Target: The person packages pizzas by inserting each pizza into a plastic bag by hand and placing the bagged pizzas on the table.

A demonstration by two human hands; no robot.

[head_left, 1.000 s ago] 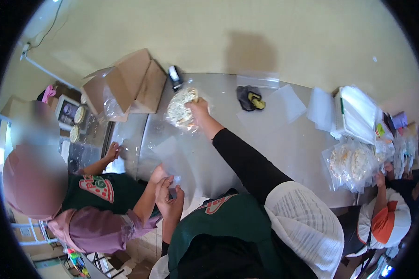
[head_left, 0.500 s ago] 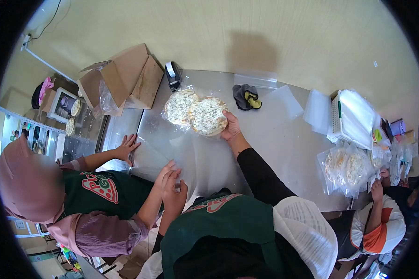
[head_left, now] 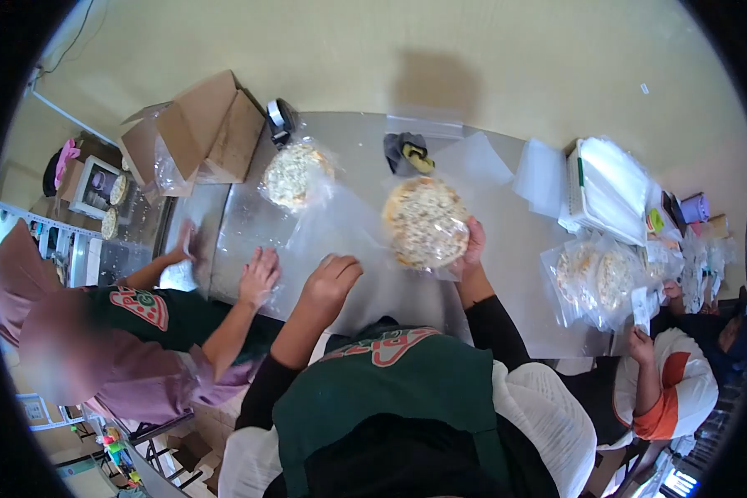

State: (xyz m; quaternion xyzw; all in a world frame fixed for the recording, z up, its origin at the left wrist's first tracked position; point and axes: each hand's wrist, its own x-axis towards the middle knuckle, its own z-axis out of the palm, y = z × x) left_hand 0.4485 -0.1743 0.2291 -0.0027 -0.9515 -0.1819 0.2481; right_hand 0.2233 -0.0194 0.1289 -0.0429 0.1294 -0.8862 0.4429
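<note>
A round pizza topped with white shreds (head_left: 426, 224), in a clear plastic bag, is held at its right edge by my right hand (head_left: 468, 252). The fingers of that hand are closed round the rim. My left hand (head_left: 330, 289) is above the table's front part, fingers curled in; whether anything is in them is hidden. Loose clear plastic (head_left: 340, 220) lies between that hand and the pizzas. Farther left, a second bagged pizza (head_left: 296, 176) rests on the metal table (head_left: 506, 290).
A tape dispenser (head_left: 280, 120) and cardboard box (head_left: 192, 137) stand back left. A dark cloth (head_left: 407, 153), plastic sheets (head_left: 539, 180) and a white basket (head_left: 614, 195) line the back. Bagged pizzas (head_left: 599, 280) lie right. Co-workers' hands (head_left: 260, 275) are on both sides.
My right hand has moved right with one pizza, parting it from the other, which stays on the table. My left hand has risen over the table. The left co-worker's hands have shifted.
</note>
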